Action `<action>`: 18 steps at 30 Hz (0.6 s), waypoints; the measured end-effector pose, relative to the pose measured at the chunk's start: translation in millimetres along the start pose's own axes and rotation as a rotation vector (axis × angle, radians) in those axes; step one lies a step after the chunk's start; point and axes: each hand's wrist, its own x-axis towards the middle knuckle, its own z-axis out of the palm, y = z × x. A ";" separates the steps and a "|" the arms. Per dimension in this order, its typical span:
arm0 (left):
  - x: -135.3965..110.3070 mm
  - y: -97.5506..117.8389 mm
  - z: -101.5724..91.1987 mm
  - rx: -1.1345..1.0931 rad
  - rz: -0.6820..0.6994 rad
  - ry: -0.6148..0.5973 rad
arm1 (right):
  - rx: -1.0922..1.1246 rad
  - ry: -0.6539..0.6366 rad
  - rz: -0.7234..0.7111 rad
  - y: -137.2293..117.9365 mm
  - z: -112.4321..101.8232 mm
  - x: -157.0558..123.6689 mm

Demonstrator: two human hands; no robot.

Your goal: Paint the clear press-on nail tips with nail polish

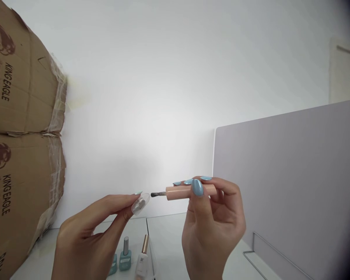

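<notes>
My left hand (pixel 90 229) pinches a clear oval piece (pixel 140 204) between thumb and forefinger. A greyish patch shows in the piece's middle; it may be a clear nail tip, but I cannot be sure. My right hand (pixel 212 217) is closed around the peach-coloured handle of a small brush (pixel 177 192), held level. Its dark bristle tip points left, close to the clear piece with a narrow gap between them. Both hands are raised above the white table. My right hand's nails are painted shiny blue.
Below my hands stand a teal polish bottle (pixel 125 259) with a silver cap, another teal bottle (pixel 113 265), partly hidden, and a white bottle (pixel 142 262) with a gold cap. Cardboard boxes (pixel 26 116) rise at left. A grey panel (pixel 288 175) and wire frame (pixel 275 256) are at right.
</notes>
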 end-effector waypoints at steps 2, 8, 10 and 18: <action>-0.7 -0.9 1.4 -0.002 -0.004 -0.012 | 0.032 -0.051 -0.025 0.4 -1.4 -0.9; -2.3 -0.2 3.5 0.011 -0.028 -0.027 | 0.005 -0.125 -0.048 1.3 -0.5 -3.2; -2.2 2.0 2.8 0.010 -0.039 -0.026 | -0.018 -0.080 -0.053 1.2 1.2 -2.5; -1.2 2.8 1.0 0.038 -0.008 -0.003 | -0.017 0.030 0.010 1.1 1.1 2.7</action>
